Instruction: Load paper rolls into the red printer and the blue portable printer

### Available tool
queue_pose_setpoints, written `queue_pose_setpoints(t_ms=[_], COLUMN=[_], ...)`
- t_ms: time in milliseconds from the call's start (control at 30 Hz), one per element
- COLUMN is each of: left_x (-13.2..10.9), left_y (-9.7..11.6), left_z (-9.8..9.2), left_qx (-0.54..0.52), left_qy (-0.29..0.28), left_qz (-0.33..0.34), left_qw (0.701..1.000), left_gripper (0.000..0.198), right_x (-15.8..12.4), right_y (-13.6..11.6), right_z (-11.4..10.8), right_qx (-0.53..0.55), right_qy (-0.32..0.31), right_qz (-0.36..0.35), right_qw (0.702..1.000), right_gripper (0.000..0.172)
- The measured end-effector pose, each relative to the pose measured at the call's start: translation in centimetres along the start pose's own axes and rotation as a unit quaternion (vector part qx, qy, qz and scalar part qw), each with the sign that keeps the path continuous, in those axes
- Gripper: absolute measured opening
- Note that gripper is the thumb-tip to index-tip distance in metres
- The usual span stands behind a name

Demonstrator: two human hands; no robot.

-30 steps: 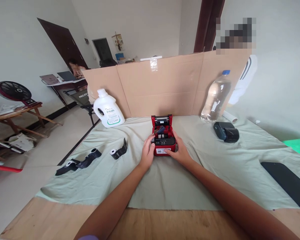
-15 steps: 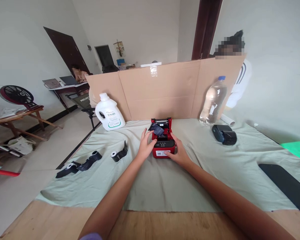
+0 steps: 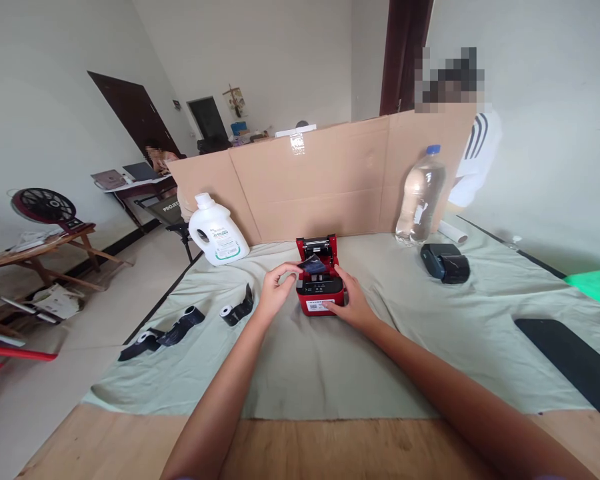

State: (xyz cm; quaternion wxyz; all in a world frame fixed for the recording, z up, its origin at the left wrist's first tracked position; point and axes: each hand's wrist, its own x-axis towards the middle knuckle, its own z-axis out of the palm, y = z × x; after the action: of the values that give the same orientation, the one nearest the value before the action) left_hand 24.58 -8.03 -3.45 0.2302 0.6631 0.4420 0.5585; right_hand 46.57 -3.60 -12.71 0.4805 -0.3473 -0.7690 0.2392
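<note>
we hold the open red printer (image 3: 319,297) with our right hand (image 3: 358,308), our left hand (image 3: 275,292) at the dark strip (image 3: 314,265) over it, whether pinching we cannot tell

centre: red printer (image 3: 322,307), lid (image 3: 318,247) raised | left hand (image 3: 276,289) at dark strip (image 3: 313,265) | right hand (image 3: 356,305) on printer's side | upper right: clear bottle (image 3: 421,197)

1. The single camera looks forward and down from head height at the surface's (image 3: 340,445) near edge.
2. The red device (image 3: 320,291) lies near mid-view.
3. Beyond the cardboard screen (image 3: 315,180), the wide view reaches the room's walls (image 3: 250,47).
</note>
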Motion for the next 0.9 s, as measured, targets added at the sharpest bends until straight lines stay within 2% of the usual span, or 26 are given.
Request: queue_pose_setpoints(t_ms=[133, 200, 267, 300, 367, 433, 467, 600, 733, 900], left_x=[1.6, 3.4, 5.5, 6.5, 8.2, 9.4, 9.7, 10.0, 9.6, 8.9], left_y=[-0.5, -1.1, -1.7, -2.0, -2.3, -2.4, -2.5, -2.7, -2.7, -1.4], left_z=[-0.5, -0.2, 0.4, 0.8, 1.8, 2.6, 2.9, 3.6, 4.3, 4.0], left_qx=[-0.047, 0.011, 0.125, 0.196, 0.323, 0.394, 0.410, 0.446, 0.483, 0.492], left_qy=[-0.045, -0.074, -0.143, -0.193, -0.291, -0.349, -0.364, -0.384, -0.375, -0.351], left_qz=[-0.055, -0.055, -0.041, -0.035, -0.030, -0.030, -0.031, -0.054, -0.065, -0.043], left_qw=[0.996, 0.996, 0.981, 0.961, 0.900, 0.850, 0.836, 0.806, 0.788, 0.796], left_gripper=[0.013, 0.012, 0.017, 0.021, 0.030, 0.032, 0.031, 0.033, 0.040, 0.029], right_x=[0.0, 0.1, 0.1, 0.1, 0.2, 0.2, 0.2, 0.3, 0.4, 0.4], right_y=[-0.1, -0.1, -0.1, 0.0, 0.0, 0.2, 0.2, 0.4, 0.5, 0.5], right_z=[-0.1, -0.1, -0.1, -0.1, -0.1, -0.1, -0.2, -0.2, -0.1, -0.2], right_qx=[0.006, 0.009, 0.012, 0.014, 0.019, 0.024, 0.025, 0.029, 0.028, 0.029], right_qy=[-0.006, -0.007, -0.007, -0.007, -0.010, -0.014, -0.015, -0.016, -0.018, -0.015], right_qz=[0.003, 0.005, 0.008, 0.009, 0.009, 0.008, 0.007, 0.002, 0.000, -0.004], right_qw=[1.000, 1.000, 1.000, 1.000, 1.000, 1.000, 1.000, 0.999, 0.999, 0.999], right_gripper=[0.094, 0.093, 0.092, 0.092, 0.091, 0.090, 0.090, 0.089, 0.088, 0.088])
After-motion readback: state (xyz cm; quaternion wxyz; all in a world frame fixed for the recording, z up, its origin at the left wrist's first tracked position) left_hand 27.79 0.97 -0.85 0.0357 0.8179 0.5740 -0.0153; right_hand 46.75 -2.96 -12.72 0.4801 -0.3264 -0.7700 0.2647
